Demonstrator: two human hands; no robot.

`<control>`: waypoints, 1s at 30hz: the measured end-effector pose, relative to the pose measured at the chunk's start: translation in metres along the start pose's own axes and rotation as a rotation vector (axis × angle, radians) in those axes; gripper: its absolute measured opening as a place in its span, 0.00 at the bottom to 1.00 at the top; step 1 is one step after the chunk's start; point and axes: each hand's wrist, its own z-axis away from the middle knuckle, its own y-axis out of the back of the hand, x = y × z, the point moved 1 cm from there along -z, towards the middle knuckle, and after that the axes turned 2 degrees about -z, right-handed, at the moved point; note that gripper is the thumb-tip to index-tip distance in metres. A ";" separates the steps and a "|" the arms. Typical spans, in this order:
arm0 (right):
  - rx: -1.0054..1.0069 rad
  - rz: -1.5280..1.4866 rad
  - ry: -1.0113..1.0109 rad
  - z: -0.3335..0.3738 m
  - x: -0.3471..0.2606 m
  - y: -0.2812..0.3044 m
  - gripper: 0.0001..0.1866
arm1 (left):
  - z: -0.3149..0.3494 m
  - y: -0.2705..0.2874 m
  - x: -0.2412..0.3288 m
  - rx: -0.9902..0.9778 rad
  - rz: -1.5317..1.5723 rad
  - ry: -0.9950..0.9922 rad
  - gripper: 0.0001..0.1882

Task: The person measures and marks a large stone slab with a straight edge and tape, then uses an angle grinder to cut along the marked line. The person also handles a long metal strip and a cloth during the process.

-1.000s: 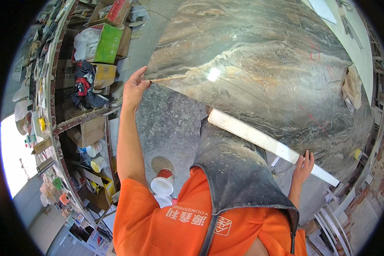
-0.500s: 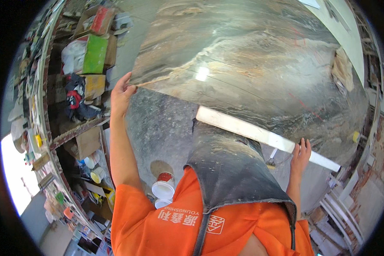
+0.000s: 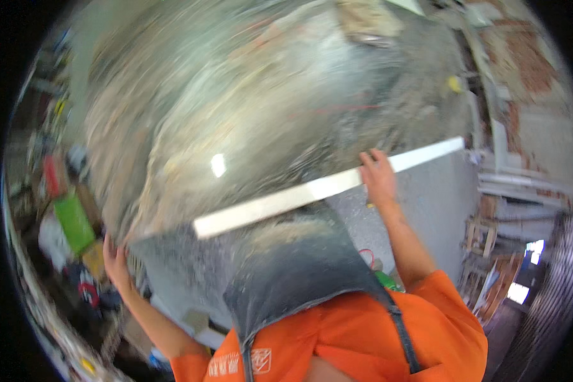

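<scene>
A large polished stone slab point(image 3: 280, 95), grey and brown with swirling veins, spreads out in front of me. My left hand point(image 3: 116, 262) is at its near left corner, thumb and fingers closed about the edge, somewhat blurred. Along the near edge lies a long white straight bar point(image 3: 267, 204), its left end above my dark apron point(image 3: 299, 261). Toward its right part, my right hand point(image 3: 379, 178) grips the bar, fingers over the top and thumb side hidden.
A crumpled beige cloth point(image 3: 368, 20) and a small yellow round thing point(image 3: 454, 84) rest on the slab's right part. Cluttered shelves with a green box point(image 3: 74, 224) stand at left. Grey floor point(image 3: 426, 197) shows below the slab; pale boards point(image 3: 522, 181) lie at right.
My view has swung to the right, so slab and bar appear tilted the other way and the shelves sit lower left. Both hands keep their places on the slab corner and the bar.
</scene>
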 end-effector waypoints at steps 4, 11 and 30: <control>0.037 -0.009 -0.032 0.001 0.001 0.006 0.23 | -0.008 0.002 -0.006 -0.002 -0.067 -0.013 0.34; 0.223 -0.101 -0.314 0.000 0.070 0.033 0.23 | -0.011 0.002 0.022 0.143 -0.291 -0.017 0.36; 0.371 -0.191 -0.727 -0.172 0.634 0.105 0.25 | 0.222 -0.358 0.196 0.195 -0.818 -0.078 0.22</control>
